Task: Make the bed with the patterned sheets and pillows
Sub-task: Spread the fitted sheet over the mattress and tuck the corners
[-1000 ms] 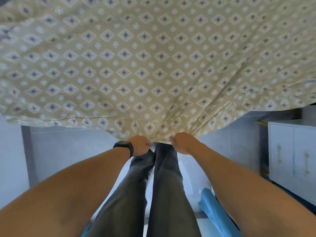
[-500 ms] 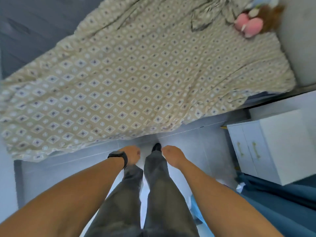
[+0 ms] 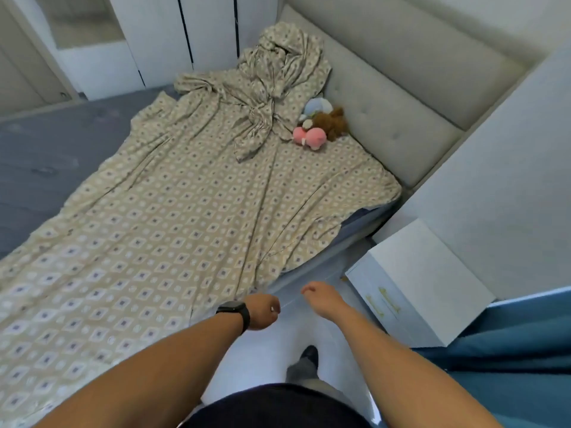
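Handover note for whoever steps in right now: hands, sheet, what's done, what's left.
Left hand: loosely curled, holding nothing, beside the near edge of the sheet.
Right hand: open, empty, over the floor by the bed.
Patterned sheet: spread over the near part of the mattress, wrinkled, with one end bunched in a heap against the headboard. The far side of the mattress is bare.
Plush toys lie on the sheet by the headboard.
Done: sheet thrown over the bed.
Left: unbunch the heap, pull the sheet across the bare side, smooth it, set pillows (none in view).
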Available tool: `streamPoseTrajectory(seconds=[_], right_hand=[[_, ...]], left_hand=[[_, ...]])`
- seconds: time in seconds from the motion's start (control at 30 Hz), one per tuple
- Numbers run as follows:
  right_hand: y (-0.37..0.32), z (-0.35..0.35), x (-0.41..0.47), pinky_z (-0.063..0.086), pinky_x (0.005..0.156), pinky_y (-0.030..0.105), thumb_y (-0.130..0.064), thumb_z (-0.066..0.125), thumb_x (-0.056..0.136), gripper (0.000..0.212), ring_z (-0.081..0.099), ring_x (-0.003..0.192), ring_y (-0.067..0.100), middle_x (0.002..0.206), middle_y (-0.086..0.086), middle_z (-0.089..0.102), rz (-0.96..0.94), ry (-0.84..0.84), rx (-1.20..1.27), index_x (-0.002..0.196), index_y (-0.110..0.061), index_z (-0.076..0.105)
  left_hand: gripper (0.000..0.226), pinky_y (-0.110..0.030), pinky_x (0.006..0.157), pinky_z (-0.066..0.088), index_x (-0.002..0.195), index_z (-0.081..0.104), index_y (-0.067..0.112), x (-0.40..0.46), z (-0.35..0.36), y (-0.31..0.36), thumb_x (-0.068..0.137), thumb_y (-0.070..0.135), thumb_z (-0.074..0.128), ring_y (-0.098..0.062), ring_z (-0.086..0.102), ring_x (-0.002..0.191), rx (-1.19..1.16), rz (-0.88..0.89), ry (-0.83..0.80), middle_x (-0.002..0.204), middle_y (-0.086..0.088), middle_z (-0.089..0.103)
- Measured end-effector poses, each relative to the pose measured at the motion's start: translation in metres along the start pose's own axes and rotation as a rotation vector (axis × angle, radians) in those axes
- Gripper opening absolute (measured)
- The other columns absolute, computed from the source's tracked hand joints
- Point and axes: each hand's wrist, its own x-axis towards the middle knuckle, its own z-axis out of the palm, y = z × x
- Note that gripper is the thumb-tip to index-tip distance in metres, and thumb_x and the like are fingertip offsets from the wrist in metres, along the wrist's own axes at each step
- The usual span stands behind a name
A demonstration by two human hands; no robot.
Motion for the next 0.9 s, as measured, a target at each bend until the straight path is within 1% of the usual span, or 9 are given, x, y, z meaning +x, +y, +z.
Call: streamPoseTrajectory(seconds=[0.07,0.13,0.23,0.3,0.43,0.53,0.67,0.8,0.9], right_hand=[[0.019,-0.041,0.009,0.05,0.097,0.043,-0.024,0.041,0.105,0.034,0.06,0.112,0.032,0.124,0.014,0.065,-0.015,0.043,0.01,0.121,-0.005,0.065],[0.037,-0.087,0.024,0.05,0.091,0.038,-0.021,0.042,0.103,0.031,0.061,0.108,0.029,0.12,0.01,0.067,-0.032,0.101,0.033,0.117,-0.009,0.067],[0.046,-0.122,0.038,0.049,0.086,0.034,-0.024,0.042,0.104,0.03,0.059,0.103,0.024,0.121,0.005,0.067,-0.054,0.15,0.025,0.117,-0.016,0.068],[0.057,-0.14,0.048,0.047,0.084,0.031,-0.026,0.042,0.104,0.03,0.059,0.105,0.022,0.123,0.002,0.066,-0.05,0.134,0.016,0.119,-0.019,0.067],[0.061,-0.158,0.07,0.049,0.087,0.032,-0.024,0.042,0.103,0.032,0.06,0.109,0.023,0.127,0.003,0.065,-0.059,0.076,0.009,0.122,-0.02,0.067],[0.062,-0.17,0.087,0.05,0.093,0.034,-0.022,0.043,0.102,0.032,0.06,0.112,0.024,0.128,0.004,0.065,-0.041,0.017,-0.004,0.121,-0.018,0.068],[0.063,-0.206,0.117,0.048,0.089,0.03,-0.022,0.043,0.102,0.032,0.06,0.108,0.02,0.127,0.001,0.065,-0.013,-0.012,-0.023,0.12,-0.016,0.069],[0.07,-0.254,0.152,0.049,0.099,0.041,-0.019,0.043,0.101,0.034,0.06,0.118,0.031,0.127,0.01,0.067,0.055,0.023,-0.064,0.119,-0.004,0.067],[0.077,-0.284,0.181,0.049,0.1,0.048,-0.016,0.043,0.098,0.035,0.059,0.117,0.037,0.125,0.018,0.065,0.071,0.045,-0.09,0.119,0.002,0.064]], left_hand=[[0.035,-0.041,0.106,0.046,0.13,0.063,0.023,0.022,-0.016,0.038,0.1,0.027,0.046,-0.025,0.057,0.123,0.015,-0.012,0.027,0.139,-0.003,0.06],[0.035,-0.04,0.103,0.048,0.129,0.064,0.025,0.047,-0.035,0.082,0.099,0.027,0.047,-0.024,0.059,0.12,-0.005,0.005,0.098,0.136,-0.003,0.062],[0.032,-0.034,0.092,0.051,0.126,0.064,0.024,0.065,-0.056,0.117,0.098,0.028,0.05,-0.023,0.062,0.111,-0.013,0.042,0.182,0.129,-0.002,0.065],[0.029,-0.033,0.088,0.052,0.122,0.065,0.025,0.081,-0.063,0.14,0.097,0.03,0.051,-0.023,0.062,0.107,0.027,0.032,0.173,0.125,-0.001,0.066],[0.026,-0.037,0.084,0.054,0.114,0.067,0.022,0.109,-0.083,0.152,0.096,0.029,0.049,-0.025,0.063,0.099,0.091,-0.003,0.182,0.115,-0.003,0.067],[0.026,-0.036,0.078,0.051,0.112,0.067,0.02,0.135,-0.098,0.15,0.095,0.029,0.049,-0.026,0.063,0.098,0.102,-0.036,0.177,0.115,-0.004,0.067],[0.027,-0.032,0.073,0.048,0.113,0.066,0.017,0.178,-0.125,0.149,0.095,0.029,0.051,-0.027,0.064,0.099,0.068,-0.05,0.168,0.116,-0.005,0.066],[0.028,-0.035,0.08,0.05,0.114,0.066,0.016,0.226,-0.156,0.161,0.095,0.029,0.052,-0.026,0.064,0.102,0.021,-0.035,0.122,0.117,-0.006,0.066],[0.029,-0.034,0.084,0.052,0.119,0.064,0.017,0.258,-0.171,0.174,0.096,0.029,0.052,-0.026,0.063,0.103,-0.03,-0.025,0.122,0.121,-0.005,0.065]])
